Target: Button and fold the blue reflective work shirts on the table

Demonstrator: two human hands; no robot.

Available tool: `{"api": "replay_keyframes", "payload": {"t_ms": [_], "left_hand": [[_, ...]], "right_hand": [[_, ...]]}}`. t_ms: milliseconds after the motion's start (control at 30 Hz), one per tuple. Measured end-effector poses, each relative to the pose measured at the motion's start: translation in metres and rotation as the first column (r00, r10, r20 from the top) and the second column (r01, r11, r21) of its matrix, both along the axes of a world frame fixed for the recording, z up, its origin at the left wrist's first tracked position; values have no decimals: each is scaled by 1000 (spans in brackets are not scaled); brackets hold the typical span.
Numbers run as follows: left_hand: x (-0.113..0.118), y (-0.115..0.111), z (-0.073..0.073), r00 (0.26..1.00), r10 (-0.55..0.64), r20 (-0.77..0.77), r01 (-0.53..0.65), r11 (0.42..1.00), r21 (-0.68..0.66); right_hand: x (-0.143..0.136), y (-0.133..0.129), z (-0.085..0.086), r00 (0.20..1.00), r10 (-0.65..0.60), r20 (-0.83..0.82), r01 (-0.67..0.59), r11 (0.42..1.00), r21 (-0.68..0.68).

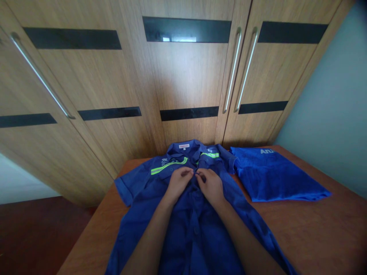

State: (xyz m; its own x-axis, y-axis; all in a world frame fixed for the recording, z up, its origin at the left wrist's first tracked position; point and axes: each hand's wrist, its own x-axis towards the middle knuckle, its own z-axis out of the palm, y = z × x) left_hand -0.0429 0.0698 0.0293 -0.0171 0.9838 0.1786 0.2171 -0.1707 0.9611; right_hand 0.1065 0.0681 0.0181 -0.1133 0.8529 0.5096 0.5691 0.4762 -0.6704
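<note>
A dark blue short-sleeved work shirt (pixel 155 214) lies front up, its collar at the far end and yellow-green reflective strips across the chest. Below the collar, my left hand (pixel 180 182) pinches one edge of the front opening. Close beside it, my right hand (pixel 210 185) pinches the other edge, fingertips almost meeting those of the left. Whatever button or buttonhole sits between the fingers is too small to make out. Further down the placket a dark button (pixel 196 230) shows.
To the right lies a folded bright blue cloth (pixel 275 179) with pale lettering. Both rest on a brown wooden table (pixel 321 229). Behind the table stands a wooden wardrobe (pixel 189 76) with long metal handles, and a pale wall (pixel 323 110) closes the right side.
</note>
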Motion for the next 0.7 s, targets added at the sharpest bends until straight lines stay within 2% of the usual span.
{"api": "replay_keyframes", "payload": {"t_ms": [100,200,333,467,533,700], "left_hand": [[-1,-3,4,997,-66,29,66,998,1],[1,-4,7,997,-79,1,79,996,32],[7,-5,8,996,-11,-94,21,995,100],[9,-7,11,973,79,-217,-40,982,182],[8,-8,12,963,106,-247,-57,979,197],[3,-5,10,970,109,-215,-76,985,157]], "right_hand": [[-1,6,-5,931,57,-361,-116,983,-144],[-2,10,-8,842,84,-532,-240,943,-232],[-1,8,-5,837,90,-539,-271,925,-267],[-1,5,-1,934,105,-342,-167,973,-160],[0,6,-1,953,96,-287,-138,982,-130],[0,9,-2,887,92,-453,-224,943,-247]]}}
